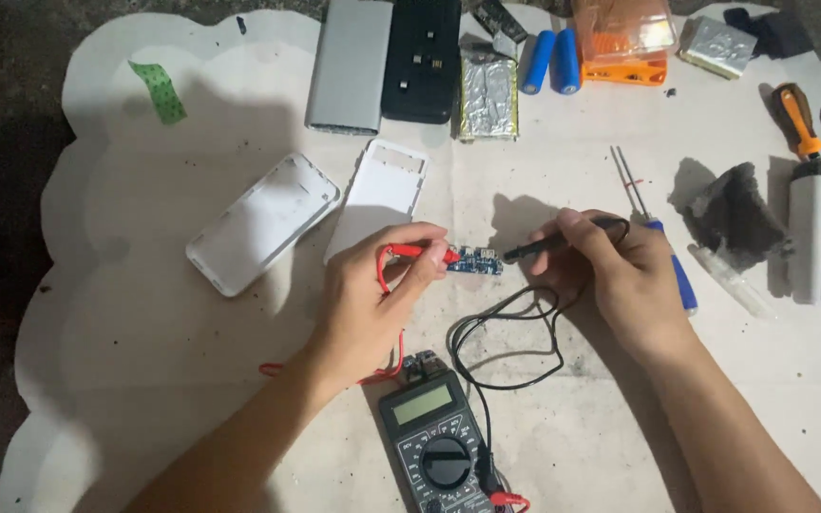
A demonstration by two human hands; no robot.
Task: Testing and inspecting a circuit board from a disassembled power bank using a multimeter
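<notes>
On blue board (476,259): both probes.

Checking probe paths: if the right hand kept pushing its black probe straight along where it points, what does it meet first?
The right hand aims its black probe leftward, so it would likely meet the small blue circuit board first; the tip already looks at the board's edge, though depth is unclear.

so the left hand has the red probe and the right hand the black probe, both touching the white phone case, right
Not quite. In the head view the left hand holds the red probe and the right hand the black probe, but both tips meet the small blue circuit board, not the white case, which lies apart to the left.
</notes>
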